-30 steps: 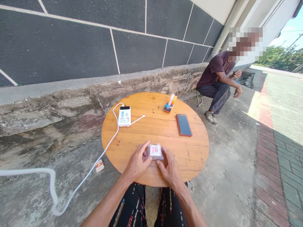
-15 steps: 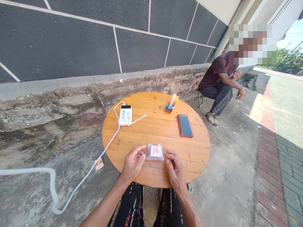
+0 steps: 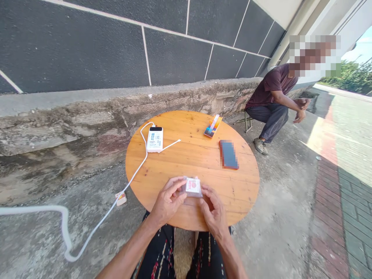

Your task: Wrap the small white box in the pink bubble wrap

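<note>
A small clear plastic packet (image 3: pixel 192 186) with a white label and red print lies near the front of the round wooden table (image 3: pixel 186 155). At its left edge, my left hand (image 3: pixel 170 197) pinches it, with the fingers over the top and the thumb at the near corner. My right hand (image 3: pixel 213 207) is at the right edge, its curled fingers and thumb closed against the side. What is inside the packet cannot be made out.
A white power bank (image 3: pixel 155 139) with cables stands on the table's left. A phone (image 3: pixel 229 154) and an orange-and-blue box (image 3: pixel 213 126) are on its right. A seated person (image 3: pixel 273 97) is beyond, beside the wall. A small carton (image 3: pixel 121 198) lies on the ground.
Both my hands have moved inward from beside the packet and taken hold of its edges. The seated person's hands have come down together.
</note>
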Demonstrator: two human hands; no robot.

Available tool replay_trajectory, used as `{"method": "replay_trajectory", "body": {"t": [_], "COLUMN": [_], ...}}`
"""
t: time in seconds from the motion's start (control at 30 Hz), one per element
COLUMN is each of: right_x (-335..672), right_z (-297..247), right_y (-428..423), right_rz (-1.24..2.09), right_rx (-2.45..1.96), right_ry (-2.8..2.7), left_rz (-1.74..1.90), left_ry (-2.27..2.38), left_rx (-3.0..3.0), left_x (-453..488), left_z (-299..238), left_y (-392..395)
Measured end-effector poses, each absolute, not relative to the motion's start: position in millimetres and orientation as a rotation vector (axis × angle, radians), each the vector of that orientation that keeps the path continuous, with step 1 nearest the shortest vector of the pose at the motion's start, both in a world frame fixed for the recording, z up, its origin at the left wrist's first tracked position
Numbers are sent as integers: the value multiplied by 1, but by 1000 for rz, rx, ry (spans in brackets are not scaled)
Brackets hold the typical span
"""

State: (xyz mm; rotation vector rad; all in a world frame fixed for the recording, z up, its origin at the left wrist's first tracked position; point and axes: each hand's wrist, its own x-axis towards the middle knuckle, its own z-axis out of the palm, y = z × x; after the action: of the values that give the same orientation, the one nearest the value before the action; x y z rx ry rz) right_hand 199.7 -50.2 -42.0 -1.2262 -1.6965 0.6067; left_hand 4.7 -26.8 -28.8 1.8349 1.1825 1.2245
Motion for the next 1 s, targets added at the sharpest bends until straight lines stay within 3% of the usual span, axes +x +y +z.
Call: {"method": "replay_trajectory", "body": {"t": [0.47, 0.83, 1.0], "right_x": [204, 211, 209], "right_z": [-48, -32, -28], "right_y": [-52, -11, -6], "right_rz": [711, 675, 797], "right_rx": [-1220, -1257, -1251], "right_ry": [-1618, -2068, -1967], "left_rz": [1267, 1086, 1090], "left_ry": [1226, 1297, 1244], "left_rx": [1950, 1875, 1822], "left_x": [7, 7, 9], "left_z": [-29, -27, -23], "left_y": [-28, -23, -22]}}
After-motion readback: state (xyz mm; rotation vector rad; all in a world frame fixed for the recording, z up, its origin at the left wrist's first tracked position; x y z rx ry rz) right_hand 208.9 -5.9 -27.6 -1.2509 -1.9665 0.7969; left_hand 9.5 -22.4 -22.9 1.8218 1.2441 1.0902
